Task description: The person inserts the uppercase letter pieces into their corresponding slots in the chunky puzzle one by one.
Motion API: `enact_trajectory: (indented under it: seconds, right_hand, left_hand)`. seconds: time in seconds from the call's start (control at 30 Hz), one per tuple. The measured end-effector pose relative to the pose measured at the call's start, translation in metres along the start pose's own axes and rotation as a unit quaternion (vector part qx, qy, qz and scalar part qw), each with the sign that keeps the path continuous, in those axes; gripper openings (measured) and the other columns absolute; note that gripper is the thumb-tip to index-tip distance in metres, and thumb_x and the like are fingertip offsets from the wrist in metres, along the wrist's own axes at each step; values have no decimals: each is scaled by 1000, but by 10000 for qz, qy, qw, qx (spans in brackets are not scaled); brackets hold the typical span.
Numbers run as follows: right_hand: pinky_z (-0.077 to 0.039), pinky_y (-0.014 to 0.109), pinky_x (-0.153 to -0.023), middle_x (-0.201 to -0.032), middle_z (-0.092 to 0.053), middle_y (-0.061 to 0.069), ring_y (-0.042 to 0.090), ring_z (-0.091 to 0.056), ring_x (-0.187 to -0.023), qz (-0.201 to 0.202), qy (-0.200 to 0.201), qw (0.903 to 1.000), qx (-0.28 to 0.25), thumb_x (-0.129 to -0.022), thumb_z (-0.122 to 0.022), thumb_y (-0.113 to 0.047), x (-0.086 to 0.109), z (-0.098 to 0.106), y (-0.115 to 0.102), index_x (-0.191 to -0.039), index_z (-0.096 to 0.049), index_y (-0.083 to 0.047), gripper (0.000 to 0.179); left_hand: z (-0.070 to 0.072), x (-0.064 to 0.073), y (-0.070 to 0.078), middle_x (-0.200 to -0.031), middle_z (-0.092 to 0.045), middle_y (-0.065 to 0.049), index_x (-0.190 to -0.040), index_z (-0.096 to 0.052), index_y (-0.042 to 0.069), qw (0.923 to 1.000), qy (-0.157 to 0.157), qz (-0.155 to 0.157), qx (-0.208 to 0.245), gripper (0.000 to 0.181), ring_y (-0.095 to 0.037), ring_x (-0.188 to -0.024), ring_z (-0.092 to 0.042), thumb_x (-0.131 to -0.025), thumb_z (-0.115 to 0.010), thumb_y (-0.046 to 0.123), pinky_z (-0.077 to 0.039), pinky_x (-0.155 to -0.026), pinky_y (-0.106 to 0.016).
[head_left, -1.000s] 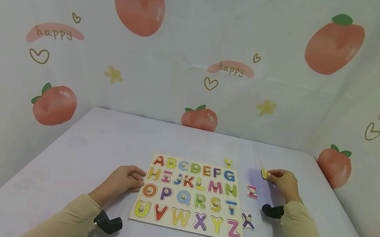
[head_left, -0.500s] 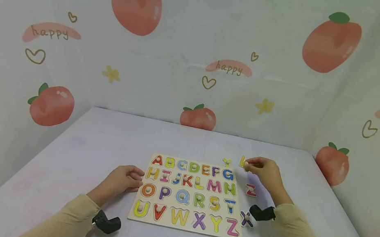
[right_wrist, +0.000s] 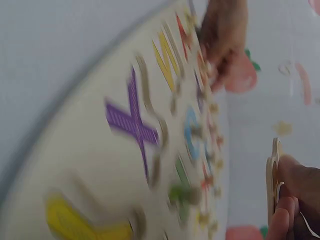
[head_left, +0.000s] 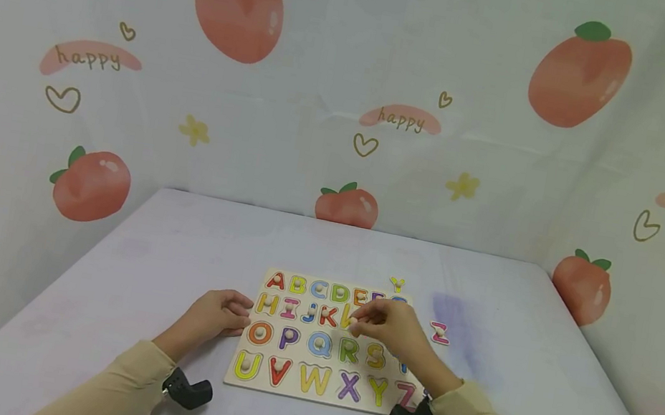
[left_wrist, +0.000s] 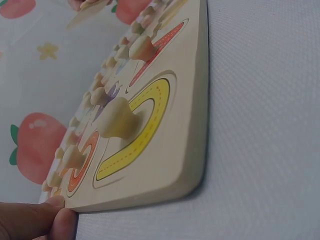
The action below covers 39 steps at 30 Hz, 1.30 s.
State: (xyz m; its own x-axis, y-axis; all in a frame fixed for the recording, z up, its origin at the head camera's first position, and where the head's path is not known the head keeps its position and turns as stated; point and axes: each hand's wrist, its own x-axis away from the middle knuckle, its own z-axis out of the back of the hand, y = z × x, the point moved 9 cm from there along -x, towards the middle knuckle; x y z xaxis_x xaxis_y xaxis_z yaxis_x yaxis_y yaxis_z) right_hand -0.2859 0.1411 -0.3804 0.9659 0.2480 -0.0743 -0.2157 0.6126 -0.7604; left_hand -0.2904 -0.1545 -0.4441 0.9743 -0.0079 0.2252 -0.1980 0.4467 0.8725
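A wooden alphabet puzzle board [head_left: 283, 394] lies flat on the table, most of its letters fitted with round knobs. My left hand [head_left: 217, 314] holds the board's left edge, thumb and finger at the rim in the left wrist view. Over the board's middle, my right hand [head_left: 388, 329] pinches a yellow letter piece [head_left: 346, 316] by its knob. Edge-on in the right wrist view, that letter piece [right_wrist: 271, 185] is raised above the board; fingers partly cover its shape. In the bottom row, the W [head_left: 314, 381], X [head_left: 350, 387] and Y [head_left: 377, 392] recesses show no knobs.
A yellow Y piece [head_left: 397, 284] lies behind the board's far right corner. A pink Z piece [head_left: 439, 333] sits to the right of the board. White cloth [head_left: 357, 132] printed with fruit and hearts hangs around the table.
My right hand has carried the yellow letter piece left from the table's right side to over the board. The right forearm now hides the X piece. My left hand stays at the board's edge.
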Motion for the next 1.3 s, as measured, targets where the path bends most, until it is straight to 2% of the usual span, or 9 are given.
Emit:
enact_trajectory:
  seconds: [0.13, 0.23, 0.37, 0.5, 0.67, 1.0, 1.3]
  right_hand:
    - [-48, 20, -58, -71, -64, -6, 9, -57, -66, 194, -467, 9986, -153, -78, -81, -18, 10, -29, -14, -82, -73, -14, 10]
    - [-48, 19, -56, -71, -64, -9, 6, -55, -64, 329, -785, 9963, -72, -79, -80, -19, 16, -47, -21, -82, -73, -15, 9]
    - [-47, 18, -56, -71, -63, -12, 3, -53, -62, 499, -1028, 9934, 83, -79, -80, -19, 23, -61, -25, -80, -72, -17, 8]
    - [-47, 17, -55, -68, -62, -12, 2, -52, -61, 477, -1206, 9916, 22, -77, -81, -16, 29, -70, -24, -77, -72, -17, 9]
    - [-46, 17, -54, -65, -61, -11, 2, -52, -60, 385, -1318, 9905, -42, -76, -81, -13, 33, -75, -23, -76, -72, -17, 10]
    - [-45, 17, -54, -65, -61, -10, 2, -52, -60, 495, -1319, 9900, 93, -74, -81, -11, 35, -78, -26, -75, -72, -15, 10]
    - [-44, 17, -53, -64, -62, -11, 2, -52, -59, 389, -1440, 9887, 132, -75, -81, -12, 34, -81, -24, -74, -72, -15, 10]
  left_hand:
    - [0, -1, -1, -93, -65, -9, -114, -63, -2, 10000, 4, -9, 2, 32, -12, -76, -61, -84, -71, 3, -58, -68, -26]
    - [0, -1, -2, -93, -65, -8, -114, -63, -1, 10000, 28, 41, 14, 31, -13, -77, -61, -84, -71, 3, -58, -67, -25]
    - [0, -1, -2, -92, -65, -8, -114, -63, -1, 10000, 44, 68, 26, 30, -13, -77, -61, -85, -70, 2, -58, -67, -24]
    - [0, -1, -1, -92, -65, -8, -114, -63, -2, 10000, 18, 16, 19, 31, -12, -76, -60, -84, -70, 1, -58, -68, -25]
    - [0, -1, 0, -92, -65, -8, -115, -63, -1, 10000, 16, 24, -26, 31, -12, -75, -61, -84, -70, 2, -58, -67, -24]
    - [0, 1, 3, -93, -64, -9, -116, -62, -3, 9999, -20, -97, -40, 33, -12, -76, -60, -85, -70, 3, -58, -68, -26]
    - [0, 0, 0, -93, -64, -8, -116, -62, -2, 10000, -6, -13, -67, 33, -12, -75, -60, -84, -70, 3, -58, -67, -25]
